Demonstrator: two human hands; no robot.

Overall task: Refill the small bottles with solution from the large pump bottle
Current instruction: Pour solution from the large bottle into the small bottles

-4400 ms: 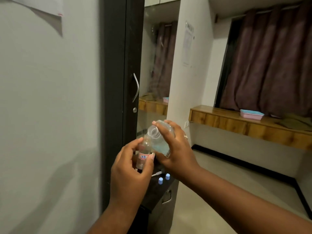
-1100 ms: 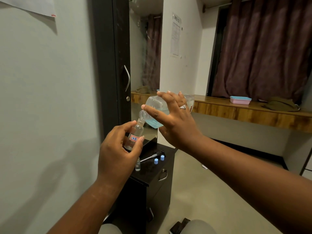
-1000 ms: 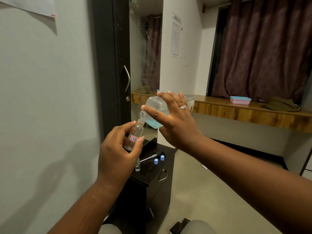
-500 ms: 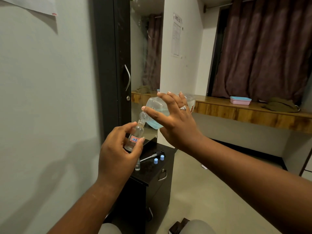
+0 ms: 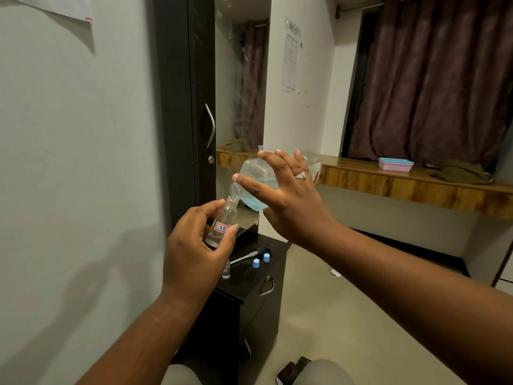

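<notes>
- Grey-walled room with a dark wardrobe door at 12 o'clock, maroon curtains toward 2 o'clock, a long wooden shelf beneath them.
- Low black cabinet serving as the table, near centre frame below both hands.
- Left hand curled around a small bottle: thumb on the near side, fingertips on the far side, firm grip around the lower body.
- Small bottle clear, uncapped, tilted slightly with its neck toward 1 o'clock; red-bordered label reading "17B" facing the camera; fill level hard to judge.
- Right hand wrapped over the large bottle, thumb stretched toward the neck, fingers spread loosely across the top side, ring on one finger.
- Large bottle held tipped nearly sideways, pump removed, open mouth pointing toward 7 o'clock and touching or just above the small bottle's mouth; pale blue solution pooled along its lower side.
- Lying on the table at 5 o'clock from the left hand: pump head with its long white tube, two blue caps just beside it, another small clear bottle standing upright, partly hidden behind the left hand.
- Pink and blue box on the wooden shelf at 3 o'clock, well apart from the hands.
</notes>
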